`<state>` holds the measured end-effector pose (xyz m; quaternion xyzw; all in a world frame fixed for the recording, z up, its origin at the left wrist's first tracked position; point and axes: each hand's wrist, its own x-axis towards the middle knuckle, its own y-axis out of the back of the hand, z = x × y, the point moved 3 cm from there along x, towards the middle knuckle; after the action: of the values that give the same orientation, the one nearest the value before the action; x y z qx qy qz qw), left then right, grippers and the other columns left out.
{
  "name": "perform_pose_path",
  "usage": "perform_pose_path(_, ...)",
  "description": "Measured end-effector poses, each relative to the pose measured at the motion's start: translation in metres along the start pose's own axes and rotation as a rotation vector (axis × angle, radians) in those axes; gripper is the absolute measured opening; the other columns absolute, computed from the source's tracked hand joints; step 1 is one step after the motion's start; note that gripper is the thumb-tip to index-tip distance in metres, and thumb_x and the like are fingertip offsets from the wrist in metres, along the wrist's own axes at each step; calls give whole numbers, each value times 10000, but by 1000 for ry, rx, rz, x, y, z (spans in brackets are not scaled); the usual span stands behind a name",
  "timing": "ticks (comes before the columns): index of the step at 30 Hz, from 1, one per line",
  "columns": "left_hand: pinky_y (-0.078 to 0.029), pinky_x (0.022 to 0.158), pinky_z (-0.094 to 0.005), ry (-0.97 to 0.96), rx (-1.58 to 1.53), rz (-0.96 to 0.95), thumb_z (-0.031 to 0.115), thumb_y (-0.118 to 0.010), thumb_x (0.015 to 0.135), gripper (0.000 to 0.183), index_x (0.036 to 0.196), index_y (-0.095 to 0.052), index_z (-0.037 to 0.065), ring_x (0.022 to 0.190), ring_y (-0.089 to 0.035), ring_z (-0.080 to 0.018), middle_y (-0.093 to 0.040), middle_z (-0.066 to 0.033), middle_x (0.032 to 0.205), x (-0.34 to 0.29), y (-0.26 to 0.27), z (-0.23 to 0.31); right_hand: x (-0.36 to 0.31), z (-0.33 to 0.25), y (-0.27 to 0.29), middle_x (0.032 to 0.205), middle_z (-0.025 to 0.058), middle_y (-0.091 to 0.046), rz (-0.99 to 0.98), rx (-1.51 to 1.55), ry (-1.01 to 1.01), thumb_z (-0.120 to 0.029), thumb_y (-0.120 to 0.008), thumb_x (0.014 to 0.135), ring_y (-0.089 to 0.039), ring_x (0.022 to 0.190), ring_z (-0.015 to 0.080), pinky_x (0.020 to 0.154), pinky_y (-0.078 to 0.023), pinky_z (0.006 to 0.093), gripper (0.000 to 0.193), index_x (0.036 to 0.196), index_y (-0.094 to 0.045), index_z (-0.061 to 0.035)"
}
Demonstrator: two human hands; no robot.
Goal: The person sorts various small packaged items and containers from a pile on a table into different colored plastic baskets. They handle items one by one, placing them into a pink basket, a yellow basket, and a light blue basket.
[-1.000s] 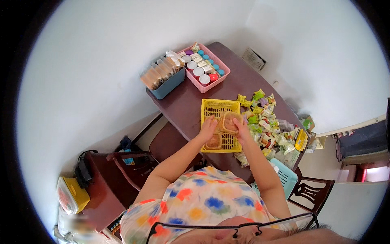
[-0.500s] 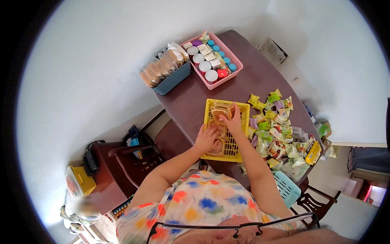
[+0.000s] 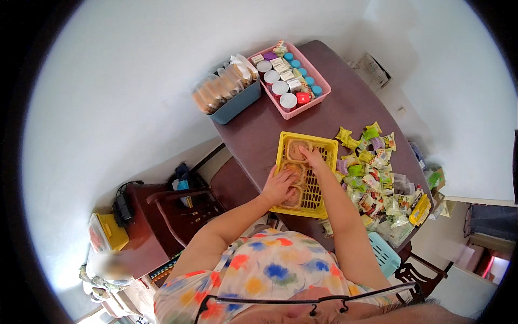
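Note:
A yellow plastic basket stands on the dark table in front of me. Down its left side lies a row of clear-wrapped, round, brownish pastries. My left hand rests flat with fingers spread over the nearer wrapped pastries, partly covering them. At the far end, the fingers of my right hand stretch onto the right edge of another wrapped pastry, which lies flat in the basket. The basket's right half shows its bare slotted bottom.
Right of the basket spreads a heap of small wrapped snacks. Farther back are a pink basket of jars and small packs, and a blue-grey bin of packaged bread. A light-blue basket sits by the near right edge; a wooden chair stands left.
The far wrapped pastry, tilted under my right hand before, now lies flat. My right hand has drawn back to its right edge. My left hand stays over the nearer pastries. The view has shifted slightly.

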<state>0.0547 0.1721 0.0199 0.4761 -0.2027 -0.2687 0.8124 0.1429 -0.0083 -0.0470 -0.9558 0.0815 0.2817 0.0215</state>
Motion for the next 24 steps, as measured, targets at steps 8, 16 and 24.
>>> perform_pose_path(8, -163, 1105, -566, -21, 18, 16, 291, -643, 776, 479, 1221, -550, 139, 1216, -470, -239, -521, -69, 1245, 0, -1, 0, 5, 12, -13, 1289, 257, -484, 290, -452, 252, -347, -717, 804, -474, 1189, 390, 991, -383, 419, 717, 1292, -415, 83)
perform_pose_path(16, -154, 1100, -584, -15, -15, 28, 300, -666, 757, 469, 1182, -558, 134, 1213, -470, -227, -526, -53, 1220, 2, -4, -2, -29, 26, -27, 1397, 203, -403, -9, -13, 356, -376, -410, 995, -395, 1278, 312, 1067, -295, 370, 582, 1416, -301, 10)
perform_pose_path(24, -118, 1111, -586, 57, -24, -5, 305, -678, 775, 498, 1204, -516, 111, 1252, -434, -245, -480, -66, 1279, 2, -2, 1, -35, 10, -40, 1419, 230, -364, -48, 91, 434, -412, -380, 995, -346, 1317, 337, 1091, -262, 382, 627, 1435, -266, 20)
